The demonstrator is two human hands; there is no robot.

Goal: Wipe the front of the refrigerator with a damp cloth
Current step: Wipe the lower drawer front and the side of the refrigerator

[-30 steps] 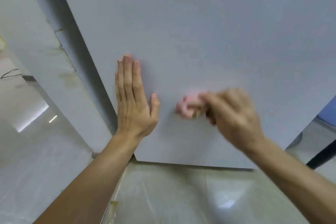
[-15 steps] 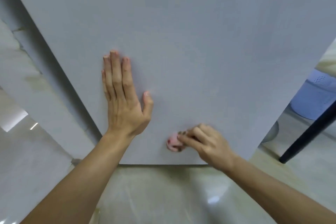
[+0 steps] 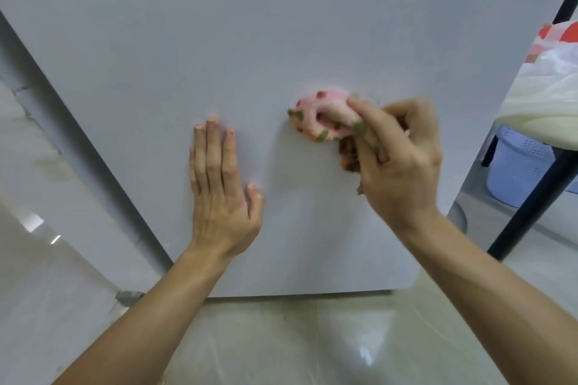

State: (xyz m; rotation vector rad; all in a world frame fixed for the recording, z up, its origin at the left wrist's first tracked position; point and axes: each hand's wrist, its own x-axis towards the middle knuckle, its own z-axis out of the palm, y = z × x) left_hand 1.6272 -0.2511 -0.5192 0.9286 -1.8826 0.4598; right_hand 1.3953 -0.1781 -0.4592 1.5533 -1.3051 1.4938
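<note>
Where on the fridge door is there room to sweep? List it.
Bare: door above both hands; strip below them to its bottom edge. Crowded: between the flat left hand and the right hand gripping the cloth.

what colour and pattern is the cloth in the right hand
Pink with red and green spots, seen in the head view: cloth.

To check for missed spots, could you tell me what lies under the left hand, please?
The left hand lies flat on the fridge door; the patch beneath it is covered, so any dirt there cannot be seen. The cloth is apart, to its right.
</note>
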